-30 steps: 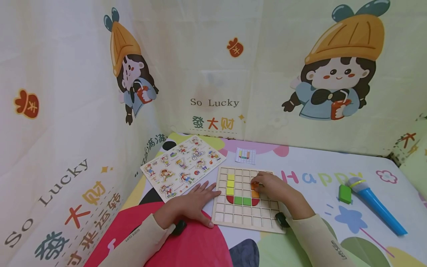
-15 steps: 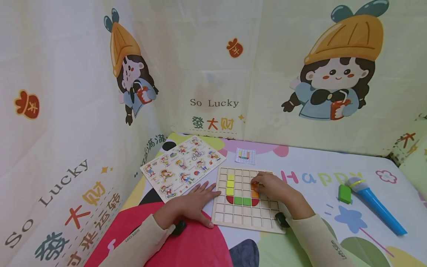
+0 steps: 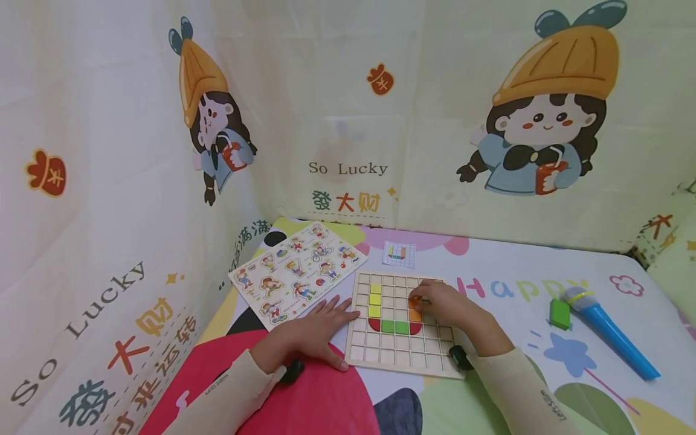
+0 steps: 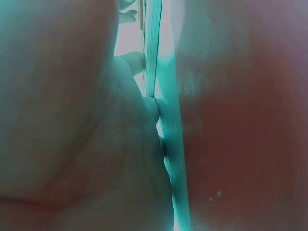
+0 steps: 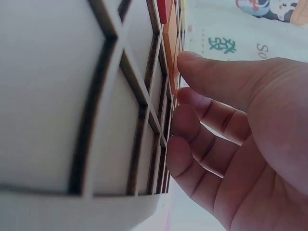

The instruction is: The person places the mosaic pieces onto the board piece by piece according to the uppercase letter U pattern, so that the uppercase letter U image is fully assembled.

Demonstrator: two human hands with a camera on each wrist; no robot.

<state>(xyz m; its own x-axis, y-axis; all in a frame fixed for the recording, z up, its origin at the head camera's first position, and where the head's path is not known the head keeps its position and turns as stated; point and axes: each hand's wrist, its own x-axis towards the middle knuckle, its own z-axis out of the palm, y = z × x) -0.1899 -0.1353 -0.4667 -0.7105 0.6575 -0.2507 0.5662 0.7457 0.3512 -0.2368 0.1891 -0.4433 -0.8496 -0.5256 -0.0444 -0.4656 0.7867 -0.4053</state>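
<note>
A wooden grid board (image 3: pixel 399 359) lies in front of me in the head view. Its cells hold yellow tiles (image 3: pixel 375 299) in a column, two green tiles (image 3: pixel 388 327) between red rounded corner pieces (image 3: pixel 374 325), and an orange tile (image 3: pixel 415 316) on the right. Another orange tile (image 5: pixel 175 84) sits at the right hand's (image 3: pixel 448 307) thumb and index fingertips, which pinch it at the grid. The other fingers of that hand curl against the board. With fingers spread, my left hand (image 3: pixel 315 332) rests flat on the tablecloth, fingertips touching the board's left edge.
A small pattern card (image 3: pixel 399 254) lies behind the board. At the back left is a puzzle board with cartoon figures (image 3: pixel 283 275). A green block (image 3: pixel 559 314) and a blue toy microphone (image 3: pixel 620 338) lie to the right. Printed curtains (image 3: pixel 326 121) hang behind and left.
Both hands keep their places, and the tiles stay as they were. Only the head view has shifted slightly.
</note>
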